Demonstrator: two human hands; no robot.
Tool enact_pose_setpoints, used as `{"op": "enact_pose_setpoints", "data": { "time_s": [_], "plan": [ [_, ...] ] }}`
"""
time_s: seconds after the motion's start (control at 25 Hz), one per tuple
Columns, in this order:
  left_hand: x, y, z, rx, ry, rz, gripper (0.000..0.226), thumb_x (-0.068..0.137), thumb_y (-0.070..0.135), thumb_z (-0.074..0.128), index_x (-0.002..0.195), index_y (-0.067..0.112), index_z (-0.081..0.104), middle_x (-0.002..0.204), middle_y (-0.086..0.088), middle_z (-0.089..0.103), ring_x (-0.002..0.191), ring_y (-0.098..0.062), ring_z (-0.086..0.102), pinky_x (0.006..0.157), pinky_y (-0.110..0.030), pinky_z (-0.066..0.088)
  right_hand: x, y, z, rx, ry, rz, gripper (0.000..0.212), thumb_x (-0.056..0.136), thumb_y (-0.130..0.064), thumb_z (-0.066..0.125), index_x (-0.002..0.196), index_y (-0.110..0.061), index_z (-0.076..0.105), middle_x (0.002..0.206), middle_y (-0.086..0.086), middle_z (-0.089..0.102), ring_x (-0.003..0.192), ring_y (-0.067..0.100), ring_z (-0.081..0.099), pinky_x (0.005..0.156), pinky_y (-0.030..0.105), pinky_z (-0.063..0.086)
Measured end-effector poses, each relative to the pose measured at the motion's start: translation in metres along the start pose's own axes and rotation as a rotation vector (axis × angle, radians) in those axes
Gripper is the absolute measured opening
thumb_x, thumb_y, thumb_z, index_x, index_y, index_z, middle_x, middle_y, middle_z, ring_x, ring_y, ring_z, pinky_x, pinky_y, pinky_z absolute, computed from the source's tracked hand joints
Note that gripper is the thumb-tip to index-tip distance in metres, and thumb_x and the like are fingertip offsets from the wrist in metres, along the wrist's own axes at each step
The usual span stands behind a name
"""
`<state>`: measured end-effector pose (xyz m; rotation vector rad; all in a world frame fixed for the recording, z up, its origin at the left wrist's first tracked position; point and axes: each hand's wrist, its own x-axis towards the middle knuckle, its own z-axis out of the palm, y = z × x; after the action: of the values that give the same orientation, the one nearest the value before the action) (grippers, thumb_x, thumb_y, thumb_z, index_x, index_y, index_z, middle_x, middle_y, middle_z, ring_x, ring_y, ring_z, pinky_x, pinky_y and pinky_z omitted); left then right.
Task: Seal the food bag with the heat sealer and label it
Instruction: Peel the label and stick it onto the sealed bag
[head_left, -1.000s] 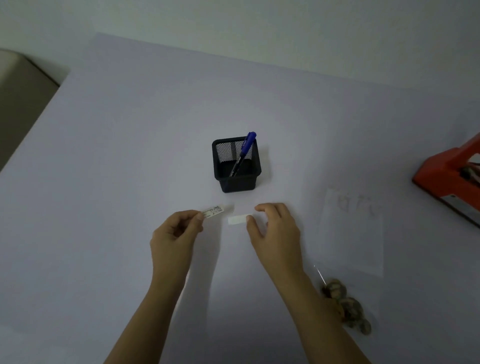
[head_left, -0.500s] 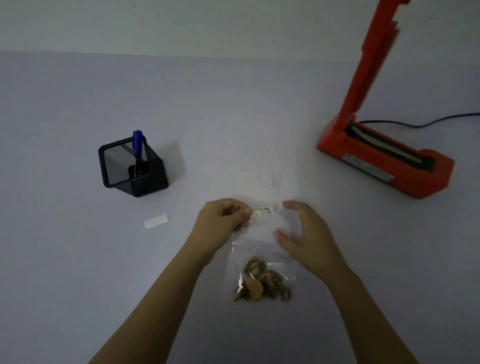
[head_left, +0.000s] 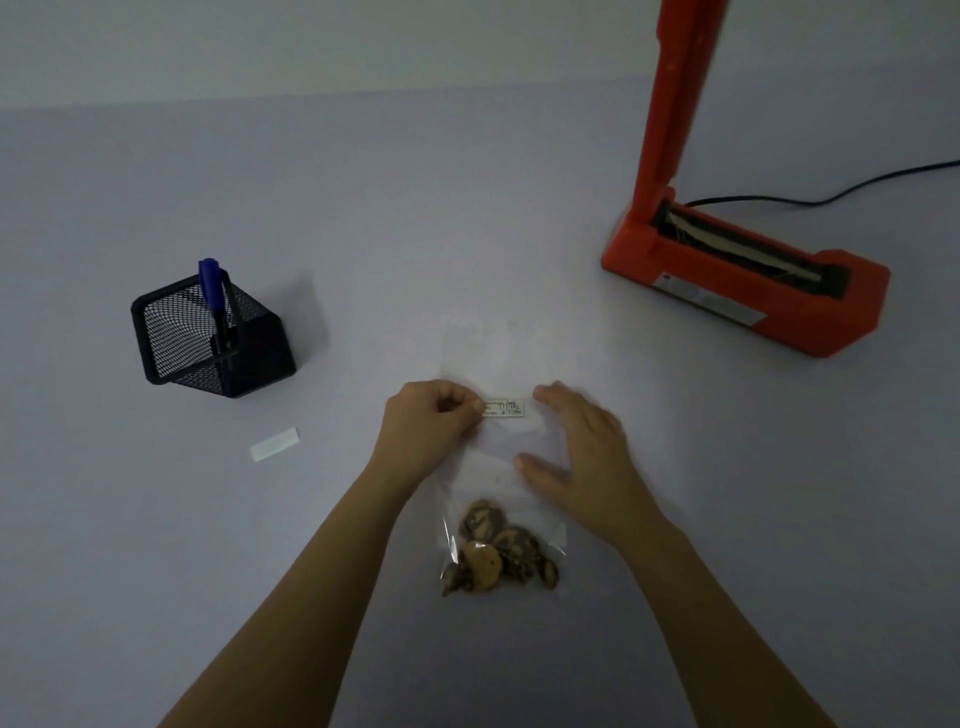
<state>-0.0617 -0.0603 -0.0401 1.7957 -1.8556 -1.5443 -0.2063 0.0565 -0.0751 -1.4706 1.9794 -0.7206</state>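
Observation:
A clear food bag (head_left: 498, 364) lies flat on the table in the middle, with brown cookies (head_left: 498, 551) bunched at its near end. My left hand (head_left: 431, 426) pinches one end of a small white written label (head_left: 505, 408) and holds it over the bag's middle. My right hand (head_left: 582, 452) rests on the bag just right of the label, fingers spread and relaxed, thumb on the plastic. The orange heat sealer (head_left: 748, 280) stands at the right with its arm raised upright.
A black mesh pen holder (head_left: 213, 338) with a blue marker (head_left: 212, 291) stands at the left. A white backing strip (head_left: 274, 444) lies on the table in front of it. The sealer's black cable (head_left: 831, 195) runs off to the right.
The view swung right from the pen holder to the bag and sealer. My left hand carried the label over the bag, my right hand left the backing strip on the table and came down on the bag.

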Motion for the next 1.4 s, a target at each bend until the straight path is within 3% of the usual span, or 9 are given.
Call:
{"op": "enact_pose_setpoints", "data": {
  "time_s": [0.2, 0.44, 0.64, 0.8, 0.88, 1.04, 1.2, 1.4],
  "plan": [
    [0.002, 0.004, 0.002, 0.031, 0.014, -0.014, 0.010, 0.080, 0.019, 0.068, 0.074, 0.014, 0.073, 0.061, 0.002, 0.067, 0.058, -0.011, 0.057, 0.071, -0.030, 0.051, -0.003, 0.005, 0.003, -0.045, 0.021, -0.060, 0.060, 0.079, -0.046, 0.050, 0.133, -0.021, 0.042, 0.139, -0.006, 0.044, 0.130, -0.009, 0.016, 0.105, 0.022, 0.013],
    [-0.001, 0.006, 0.005, 0.104, 0.057, 0.014, 0.012, 0.080, 0.020, 0.067, 0.071, 0.015, 0.073, 0.058, 0.006, 0.065, 0.058, -0.009, 0.058, 0.070, -0.028, 0.051, -0.004, 0.008, 0.006, -0.133, 0.061, -0.118, 0.050, 0.081, -0.042, 0.050, 0.128, -0.024, 0.049, 0.138, -0.001, 0.047, 0.135, 0.006, 0.027, 0.105, 0.028, 0.018],
    [0.000, 0.004, 0.008, 0.129, 0.069, 0.029, 0.010, 0.081, 0.021, 0.066, 0.076, 0.016, 0.074, 0.064, 0.003, 0.067, 0.062, -0.013, 0.060, 0.069, -0.028, 0.052, -0.007, 0.009, 0.009, -0.137, 0.103, -0.123, 0.044, 0.080, -0.041, 0.051, 0.120, -0.023, 0.058, 0.137, 0.002, 0.049, 0.134, 0.009, 0.030, 0.104, 0.030, 0.018],
    [-0.002, 0.001, 0.013, 0.166, 0.105, 0.073, 0.010, 0.082, 0.022, 0.064, 0.077, 0.018, 0.072, 0.064, 0.007, 0.065, 0.067, -0.013, 0.061, 0.063, -0.019, 0.047, -0.006, 0.008, 0.010, -0.142, 0.126, -0.127, 0.043, 0.079, -0.039, 0.053, 0.117, -0.022, 0.060, 0.135, 0.003, 0.051, 0.133, 0.011, 0.034, 0.103, 0.031, 0.020],
    [-0.007, -0.001, 0.017, 0.211, 0.153, 0.135, 0.011, 0.084, 0.021, 0.062, 0.080, 0.017, 0.070, 0.065, 0.009, 0.063, 0.066, -0.011, 0.059, 0.060, -0.015, 0.043, -0.007, 0.008, 0.010, -0.146, 0.127, -0.124, 0.043, 0.078, -0.039, 0.053, 0.117, -0.022, 0.060, 0.135, 0.003, 0.051, 0.133, 0.011, 0.035, 0.104, 0.032, 0.021],
    [-0.018, -0.017, 0.024, 0.352, 0.306, 0.419, 0.016, 0.087, 0.015, 0.061, 0.100, 0.008, 0.066, 0.081, -0.005, 0.065, 0.067, -0.019, 0.059, 0.061, -0.029, 0.050, -0.007, 0.008, 0.010, -0.163, 0.109, -0.114, 0.043, 0.079, -0.040, 0.053, 0.118, -0.022, 0.060, 0.136, 0.002, 0.050, 0.133, 0.012, 0.034, 0.105, 0.033, 0.021],
    [-0.024, -0.044, 0.028, 0.566, 0.272, 0.728, 0.025, 0.084, 0.010, 0.055, 0.106, 0.006, 0.068, 0.082, -0.010, 0.061, 0.068, -0.024, 0.058, 0.057, -0.026, 0.047, -0.006, 0.009, 0.009, -0.177, 0.104, -0.107, 0.044, 0.079, -0.040, 0.052, 0.119, -0.023, 0.059, 0.137, 0.002, 0.049, 0.134, 0.011, 0.032, 0.105, 0.034, 0.021],
    [-0.019, -0.050, 0.027, 0.678, 0.243, 0.741, 0.034, 0.086, 0.014, 0.049, 0.115, 0.010, 0.066, 0.087, -0.014, 0.058, 0.069, -0.026, 0.057, 0.055, -0.031, 0.052, -0.006, 0.007, 0.009, -0.185, 0.084, -0.103, 0.045, 0.080, -0.042, 0.050, 0.120, -0.022, 0.059, 0.138, 0.002, 0.048, 0.134, 0.010, 0.030, 0.106, 0.035, 0.021]
  ]
}}
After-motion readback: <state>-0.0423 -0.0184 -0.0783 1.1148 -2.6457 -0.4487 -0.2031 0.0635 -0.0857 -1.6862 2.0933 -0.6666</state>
